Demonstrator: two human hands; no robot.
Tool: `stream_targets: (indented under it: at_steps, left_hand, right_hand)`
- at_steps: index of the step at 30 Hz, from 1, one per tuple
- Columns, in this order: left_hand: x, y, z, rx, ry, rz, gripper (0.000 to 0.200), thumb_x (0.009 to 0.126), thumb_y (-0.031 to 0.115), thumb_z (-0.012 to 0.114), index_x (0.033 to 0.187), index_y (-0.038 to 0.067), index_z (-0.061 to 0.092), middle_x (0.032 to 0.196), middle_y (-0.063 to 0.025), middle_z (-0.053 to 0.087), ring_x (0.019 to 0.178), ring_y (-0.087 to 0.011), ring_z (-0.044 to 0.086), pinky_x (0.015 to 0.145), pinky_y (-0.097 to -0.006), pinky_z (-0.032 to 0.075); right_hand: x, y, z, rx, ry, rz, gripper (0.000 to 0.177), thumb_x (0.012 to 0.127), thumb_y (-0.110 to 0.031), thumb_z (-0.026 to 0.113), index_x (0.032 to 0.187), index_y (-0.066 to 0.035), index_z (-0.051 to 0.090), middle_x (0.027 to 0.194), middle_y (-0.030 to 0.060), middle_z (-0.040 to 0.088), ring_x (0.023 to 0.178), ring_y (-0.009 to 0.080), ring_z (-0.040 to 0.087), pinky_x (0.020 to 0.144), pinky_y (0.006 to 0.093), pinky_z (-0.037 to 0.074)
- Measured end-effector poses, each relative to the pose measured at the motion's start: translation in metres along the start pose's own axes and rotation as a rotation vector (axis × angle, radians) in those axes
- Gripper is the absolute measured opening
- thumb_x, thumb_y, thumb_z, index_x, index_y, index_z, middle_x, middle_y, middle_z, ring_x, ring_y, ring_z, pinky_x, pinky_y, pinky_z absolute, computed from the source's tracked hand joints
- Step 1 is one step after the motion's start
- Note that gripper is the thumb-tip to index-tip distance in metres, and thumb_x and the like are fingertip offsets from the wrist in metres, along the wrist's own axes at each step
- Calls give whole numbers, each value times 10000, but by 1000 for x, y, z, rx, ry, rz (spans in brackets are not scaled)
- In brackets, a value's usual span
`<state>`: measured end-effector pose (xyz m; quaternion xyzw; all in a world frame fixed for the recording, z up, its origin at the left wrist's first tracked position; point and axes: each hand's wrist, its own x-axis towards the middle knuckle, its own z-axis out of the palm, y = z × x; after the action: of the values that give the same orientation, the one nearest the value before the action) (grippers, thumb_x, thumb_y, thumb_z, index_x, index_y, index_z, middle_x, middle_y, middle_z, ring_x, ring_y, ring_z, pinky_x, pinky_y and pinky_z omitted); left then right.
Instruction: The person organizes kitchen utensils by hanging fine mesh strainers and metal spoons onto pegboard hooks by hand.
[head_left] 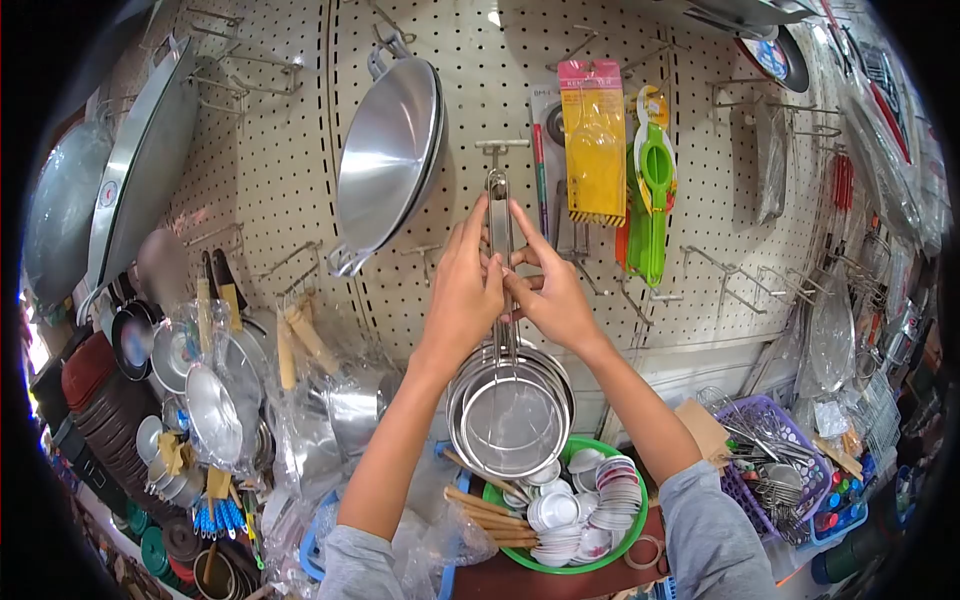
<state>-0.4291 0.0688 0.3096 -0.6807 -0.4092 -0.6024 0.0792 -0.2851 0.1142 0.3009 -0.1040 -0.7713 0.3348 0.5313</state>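
Observation:
Several metal mesh strainers (513, 418) hang one in front of another, mesh ends down, with their long handles upright against the pegboard. The handle tops meet a metal hook (501, 146) on the board. My left hand (466, 290) is closed round the handles from the left side, its fingertips pointing up. From the right, my right hand (550, 295) is closed on the same handles, thumb and fingers pressed near their middle. The fingers partly hide the handles between them.
Left of the strainers hangs a steel pan (385, 155); to the right are a yellow package (594, 150) and a green squeezer (653, 200). Below stand a green basin (640, 530) of small white dishes and a purple basket (815, 495) of utensils. Empty hooks stick out around.

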Motion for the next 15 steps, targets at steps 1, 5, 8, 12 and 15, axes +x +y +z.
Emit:
stream_targets:
  at_steps: [1, 5, 8, 12, 15]
  left_hand:
    - [3, -3, 0, -4, -10, -5, 710, 944, -68, 620, 1604, 57, 392, 1184, -154, 605, 827, -193, 605, 796, -343, 534]
    - [11, -5, 1, -3, -36, 2, 721, 941, -73, 608, 1612, 50, 374, 1199, -146, 584, 841, -202, 599, 815, -348, 531]
    - [18, -9, 2, 17, -64, 13, 731, 937, -77, 603, 1616, 52, 365, 1172, -144, 576, 848, -211, 593, 822, -353, 529]
    - [23, -16, 8, -6, -71, 13, 744, 932, -80, 598, 1621, 71, 362, 1160, -147, 571, 872, -225, 609, 841, -360, 531]
    - [24, -30, 14, 12, -51, 30, 752, 930, -81, 597, 1624, 89, 362, 1163, -149, 567, 888, -235, 622, 855, -364, 534]
  right_hand:
    - [2, -2, 1, 14, -1, 28, 812, 1012, 8, 610, 1685, -233, 225, 992, 41, 606, 740, 86, 650, 632, 314, 652]
    - [11, 2, -2, 24, -10, 63, 807, 1013, -2, 613, 1679, -246, 228, 996, 26, 565, 719, 81, 645, 670, 354, 694]
    - [17, 6, -9, 15, -21, 101, 815, 1011, -10, 625, 1679, -258, 228, 1005, 31, 587, 719, 86, 662, 661, 351, 691]
    - [20, 0, -13, -8, -33, 121, 819, 1008, -8, 626, 1678, -264, 229, 1028, 48, 618, 721, 107, 694, 653, 343, 689]
    - [23, 5, -15, -14, -37, 131, 817, 1004, -6, 627, 1675, -268, 240, 1032, 58, 631, 708, 123, 707, 651, 340, 688]
